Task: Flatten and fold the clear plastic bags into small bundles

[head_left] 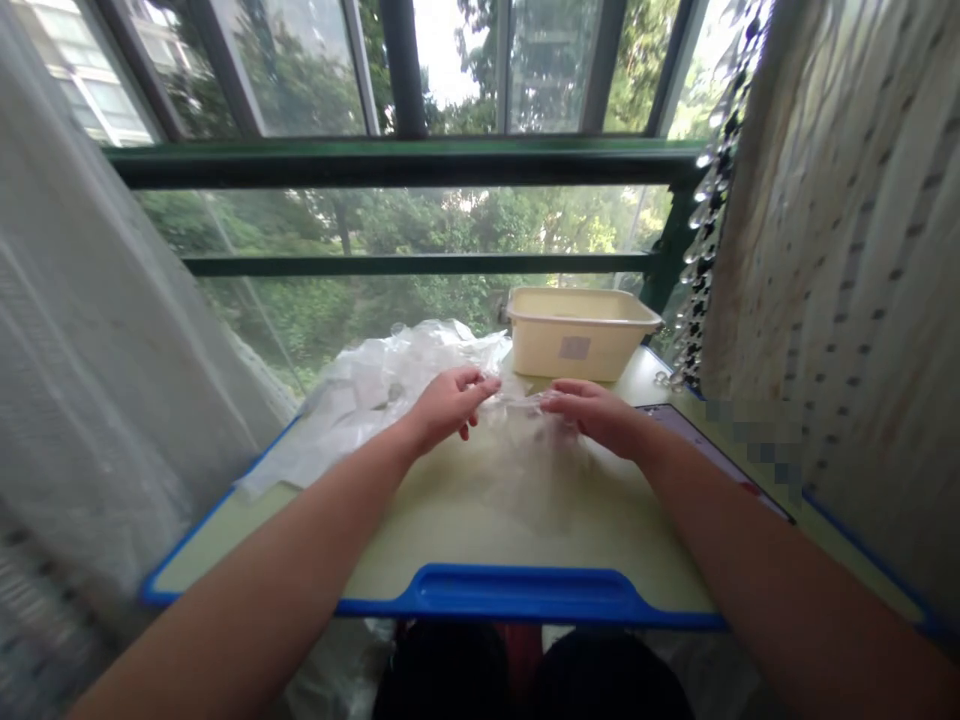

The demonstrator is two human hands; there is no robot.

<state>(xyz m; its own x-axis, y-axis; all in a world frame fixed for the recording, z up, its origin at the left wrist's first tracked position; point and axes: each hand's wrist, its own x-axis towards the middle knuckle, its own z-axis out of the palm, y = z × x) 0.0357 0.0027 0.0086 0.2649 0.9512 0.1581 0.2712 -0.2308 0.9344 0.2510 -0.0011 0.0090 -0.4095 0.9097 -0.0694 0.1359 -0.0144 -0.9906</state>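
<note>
My left hand point(450, 402) and my right hand point(592, 410) rest on a small table point(480, 520) with a pale green top and blue rim. Both pinch the top edge of a clear plastic bag point(525, 455) lying flat between them. The fingers of each hand are closed on the film. A heap of more clear plastic bags point(375, 385) lies just left of and behind my left hand.
A cream plastic bin point(577, 333) stands at the table's far right, by the window. A white sheer curtain point(97, 380) hangs on the left, a patterned curtain point(847, 280) with a bead string on the right. A dark flat card point(720, 455) lies under my right forearm.
</note>
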